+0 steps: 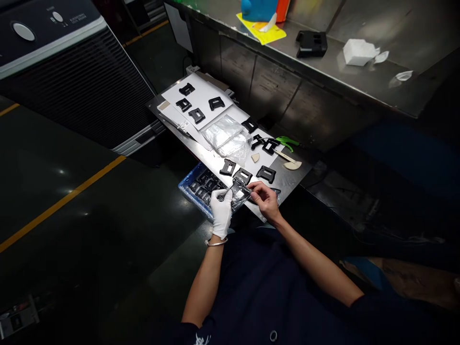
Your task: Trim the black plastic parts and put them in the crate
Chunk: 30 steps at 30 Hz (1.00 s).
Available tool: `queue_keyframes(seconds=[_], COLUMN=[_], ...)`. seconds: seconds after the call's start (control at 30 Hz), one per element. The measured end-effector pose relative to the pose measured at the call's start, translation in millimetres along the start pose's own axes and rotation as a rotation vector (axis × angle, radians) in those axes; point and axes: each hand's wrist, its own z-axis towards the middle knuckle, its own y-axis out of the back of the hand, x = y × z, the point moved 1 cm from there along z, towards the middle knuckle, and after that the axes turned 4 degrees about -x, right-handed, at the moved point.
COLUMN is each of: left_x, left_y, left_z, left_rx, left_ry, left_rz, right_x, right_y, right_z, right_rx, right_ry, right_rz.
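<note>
Between my hands is a clear plastic bag [240, 195] with a black plastic part inside it. My left hand [222, 211], in a white glove, pinches the bag's left side. Bare, my right hand [265, 200] grips its right edge with thumb and fingers. Just beyond lie loose black parts with rectangular openings, among them one black part [266, 174] on the right and another black part [227, 166] on the left. Left of and below the table edge, a blue bin [185, 186] holds several bagged black parts. A stack of clear bags [226, 136] rests on white paper.
More black parts lie on the white sheets [204, 91] at the table's far end. Green-handled cutters [287, 142] and a beige-handled tool [287, 157] lie at the right edge. A metal counter [334, 62] runs behind; a large dark machine [82, 72] stands left.
</note>
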Motion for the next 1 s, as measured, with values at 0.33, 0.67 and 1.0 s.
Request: queue_keyframes(seconds=[0.33,0.67,1.0], left_x=[2,8,116], left_y=[3.2,24.7,130.8], left_z=[6,-1,3], left_rx=[0.276,0.325,0.222], left_ry=[0.062,-0.009,0.473], left_rz=[-0.018,0.199,0.213], right_x=[-30,-33,-111], right_y=[-10,-14,-51], right_z=[-3,17,-66], right_rx=[-0.193,0.043,0.121], right_ry=[-0.38,-0.467,-0.577], right_rz=[0.247,0.075,-0.266])
